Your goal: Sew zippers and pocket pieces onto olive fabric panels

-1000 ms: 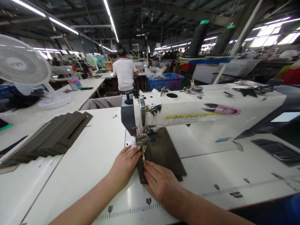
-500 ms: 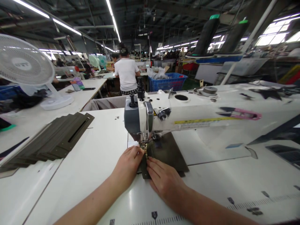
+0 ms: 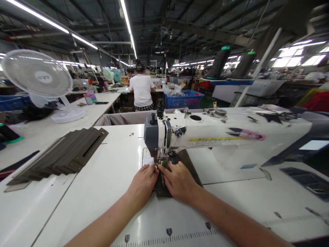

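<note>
A dark olive fabric piece (image 3: 160, 190) with a zipper lies under the presser foot of a white sewing machine (image 3: 216, 135). My left hand (image 3: 144, 183) rests on the fabric's left edge, its fingertips pinched at the zipper just before the needle. My right hand (image 3: 178, 181) lies flat on the fabric to the right, fingers pressed down and pointing at the foot. The two hands' fingertips almost touch.
A fanned stack of olive fabric pieces (image 3: 64, 154) lies on the table at left. A white desk fan (image 3: 41, 79) stands behind it. Pink thread snips (image 3: 246, 134) rest on the machine arm. A person in a white shirt (image 3: 142, 91) works far ahead near a blue crate (image 3: 183, 98).
Both hands have slid forward toward the presser foot, feeding the fabric further under it. The right hand moved up beside the left. The camera view tilted slightly.
</note>
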{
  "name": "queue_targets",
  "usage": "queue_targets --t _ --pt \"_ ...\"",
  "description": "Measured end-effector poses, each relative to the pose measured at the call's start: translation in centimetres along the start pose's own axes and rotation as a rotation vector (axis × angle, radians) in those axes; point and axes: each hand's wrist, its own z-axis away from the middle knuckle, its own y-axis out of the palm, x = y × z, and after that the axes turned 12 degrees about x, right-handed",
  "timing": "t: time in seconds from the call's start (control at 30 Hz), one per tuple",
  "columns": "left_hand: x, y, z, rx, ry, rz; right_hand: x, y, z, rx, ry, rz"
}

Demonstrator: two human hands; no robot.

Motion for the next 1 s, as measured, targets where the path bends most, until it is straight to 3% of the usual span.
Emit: queue_targets --t 0.13,0.27,0.53,1.0 --pt "-0.1 0.1 0.2 -0.011 -0.024 0.027 0.4 0.5 -0.3 -0.010 0.055 0.042" --pt "-0.3 0.0 0.1 0.017 -0.057 0.069 0.3 1.1 -0.6 -0.060 0.147 -0.061" --pt "-0.3 -0.2 0.1 0.034 -0.085 0.128 -0.3 1.5 -1.7 -0.031 0.192 -0.048" --pt "-0.3 -0.2 0.3 0.076 -0.097 0.103 -1.3 2.5 -2.2 -0.119 0.262 -0.215"
